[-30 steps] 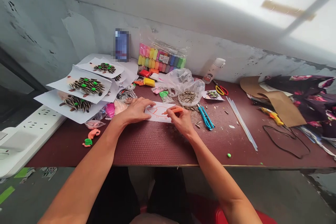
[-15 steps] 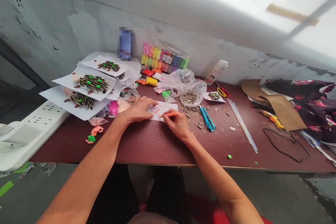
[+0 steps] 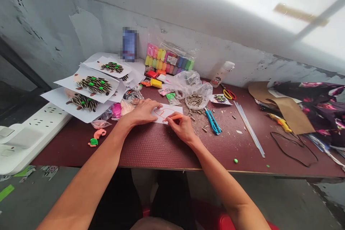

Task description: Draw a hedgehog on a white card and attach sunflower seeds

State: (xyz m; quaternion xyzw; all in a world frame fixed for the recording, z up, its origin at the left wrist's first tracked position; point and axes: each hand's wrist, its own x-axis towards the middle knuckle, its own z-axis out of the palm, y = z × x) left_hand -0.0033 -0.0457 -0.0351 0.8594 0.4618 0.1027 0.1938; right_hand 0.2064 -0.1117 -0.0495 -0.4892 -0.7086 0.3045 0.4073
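A small white card (image 3: 176, 109) lies on the dark red table, with an orange outline drawn on it. My left hand (image 3: 144, 112) rests on the card's left side, thumb and fingers apart, pressing it flat. Between the fingertips of my right hand (image 3: 181, 126) is an orange pen (image 3: 175, 116), its tip on the lower part of the drawing. Just beyond the card are a green clay packet (image 3: 171, 97) and a clear bag (image 3: 194, 101) of striped sunflower seeds. Teal-handled scissors (image 3: 212, 121) lie to the right of my right hand.
Sheets with seed hedgehogs (image 3: 94, 86) are stacked at the left, beside a white power strip (image 3: 40, 129). Colored clay packs (image 3: 169, 57) lean on the wall near a white bottle (image 3: 223, 73). Glue sticks (image 3: 249, 129), a yellow glue gun (image 3: 283, 124) and red-yellow scissors (image 3: 229, 94) lie rightward.
My right hand and the pen have shifted very slightly on the card. My left hand stays in place, and the other things look the same.
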